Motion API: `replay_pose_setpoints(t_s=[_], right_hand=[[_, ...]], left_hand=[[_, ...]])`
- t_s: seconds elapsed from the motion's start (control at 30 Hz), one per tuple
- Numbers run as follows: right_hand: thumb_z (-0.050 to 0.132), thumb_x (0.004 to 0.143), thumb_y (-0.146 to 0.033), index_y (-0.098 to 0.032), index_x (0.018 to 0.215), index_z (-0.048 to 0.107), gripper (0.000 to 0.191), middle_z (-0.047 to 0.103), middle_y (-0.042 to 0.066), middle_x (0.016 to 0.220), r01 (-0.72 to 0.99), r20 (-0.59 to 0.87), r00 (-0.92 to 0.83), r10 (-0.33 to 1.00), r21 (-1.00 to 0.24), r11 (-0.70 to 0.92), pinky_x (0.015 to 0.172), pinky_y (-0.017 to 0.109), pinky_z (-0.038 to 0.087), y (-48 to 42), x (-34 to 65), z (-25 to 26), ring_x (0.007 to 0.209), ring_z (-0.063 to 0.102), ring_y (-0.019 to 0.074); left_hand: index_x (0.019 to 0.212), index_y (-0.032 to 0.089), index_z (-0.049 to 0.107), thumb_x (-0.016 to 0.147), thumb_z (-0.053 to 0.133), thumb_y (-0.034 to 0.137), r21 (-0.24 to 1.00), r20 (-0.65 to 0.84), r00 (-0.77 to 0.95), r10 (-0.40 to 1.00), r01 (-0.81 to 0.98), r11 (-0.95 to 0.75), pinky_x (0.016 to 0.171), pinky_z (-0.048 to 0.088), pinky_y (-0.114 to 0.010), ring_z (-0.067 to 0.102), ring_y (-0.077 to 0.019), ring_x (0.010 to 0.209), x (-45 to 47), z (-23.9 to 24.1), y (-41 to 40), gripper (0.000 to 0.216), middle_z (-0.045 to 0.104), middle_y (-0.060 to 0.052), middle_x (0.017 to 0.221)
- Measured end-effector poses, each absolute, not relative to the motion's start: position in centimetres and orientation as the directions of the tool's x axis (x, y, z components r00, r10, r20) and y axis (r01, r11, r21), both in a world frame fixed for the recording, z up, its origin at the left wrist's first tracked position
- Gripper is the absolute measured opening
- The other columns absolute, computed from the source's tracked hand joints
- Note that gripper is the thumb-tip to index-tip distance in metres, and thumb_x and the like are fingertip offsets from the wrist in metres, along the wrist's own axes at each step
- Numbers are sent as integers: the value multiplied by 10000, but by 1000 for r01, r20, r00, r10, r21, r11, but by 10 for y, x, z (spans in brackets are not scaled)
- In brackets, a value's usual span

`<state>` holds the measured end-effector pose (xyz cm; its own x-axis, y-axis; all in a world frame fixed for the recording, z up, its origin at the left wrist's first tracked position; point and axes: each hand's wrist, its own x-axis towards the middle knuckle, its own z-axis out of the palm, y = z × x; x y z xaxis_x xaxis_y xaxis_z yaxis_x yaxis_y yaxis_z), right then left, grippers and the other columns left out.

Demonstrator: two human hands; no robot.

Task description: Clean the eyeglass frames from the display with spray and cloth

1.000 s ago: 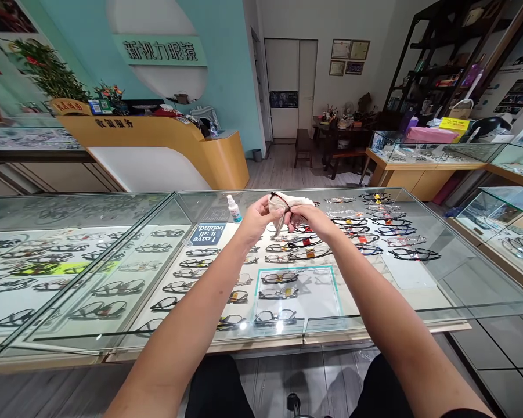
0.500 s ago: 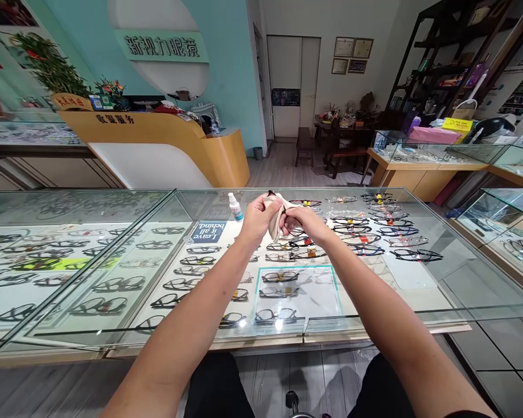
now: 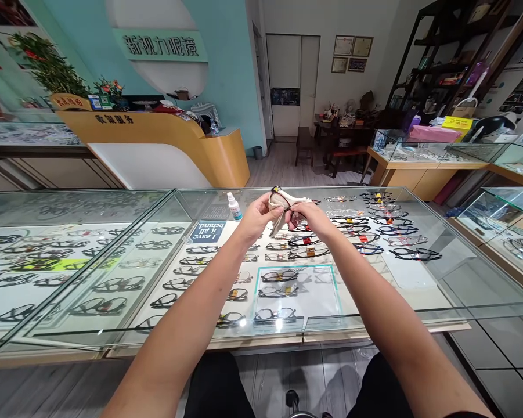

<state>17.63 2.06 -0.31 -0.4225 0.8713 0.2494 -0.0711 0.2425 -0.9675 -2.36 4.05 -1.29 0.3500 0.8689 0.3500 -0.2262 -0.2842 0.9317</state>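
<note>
Above the glass counter, my left hand (image 3: 258,216) is closed on a pale beige cloth (image 3: 296,198), its thumb pressed against the fabric. A pair of dark-rimmed glasses (image 3: 276,190) shows in the folds, with the cloth lying around one lens. My right hand (image 3: 310,217) pinches the glasses near their middle, fingers curled below; part of the frame is hidden by the fingers and the fabric. To the left of my hands, a small white spray bottle (image 3: 234,206) with a blue-marked label stands upright on the counter.
Beneath my forearms, the glass display counter (image 3: 244,342) holds rows of eyeglasses (image 3: 279,277) and a blue printed card (image 3: 206,231). Past it stand a wooden reception desk (image 3: 226,157), a bench (image 3: 305,142) and another display case (image 3: 426,165) at right.
The cloth has opened out and shifted, so more of the dark rim and a lens now show. Both hands have turned slightly, and my right hand sits a little further right.
</note>
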Motion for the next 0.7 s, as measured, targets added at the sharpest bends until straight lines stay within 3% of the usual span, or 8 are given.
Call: replay_pose_setpoints(t_s=[0.2,0.4,0.57,0.7], right_hand=[[558,966,-450,-175,729,738,405,701,65,633,-74,250,-484,838,-967,245,716,318,492,17,168,-5,658,599,180],[593,961,-532,-173,735,744,450,675,49,613,-76,254,-508,823,-965,251,708,317,493,15,165,-6,646,606,177],[611,954,-581,-171,764,746,472,678,46,631,-56,262,-503,823,-961,271,716,323,479,18,166,-8,651,601,174],[650,940,-591,-173,763,752,465,685,44,657,-88,312,-469,826,-947,308,764,332,489,18,167,-6,688,612,177]], left_hand=[[1034,210,642,743,1016,556,937,331,387,861,-243,-251,667,629,-340,734,-202,608,-20,-8,33,587,751,6,754],[905,238,575,827,910,695,937,337,364,868,-221,-271,478,559,-327,709,-238,478,-18,-3,26,572,692,21,601],[858,204,657,829,877,763,923,377,261,889,-192,-334,521,543,-285,664,-165,530,-21,-6,31,602,711,-3,659],[887,181,699,839,871,763,929,338,309,889,-263,-261,590,577,-288,686,-166,584,-23,-7,35,609,722,-18,698]])
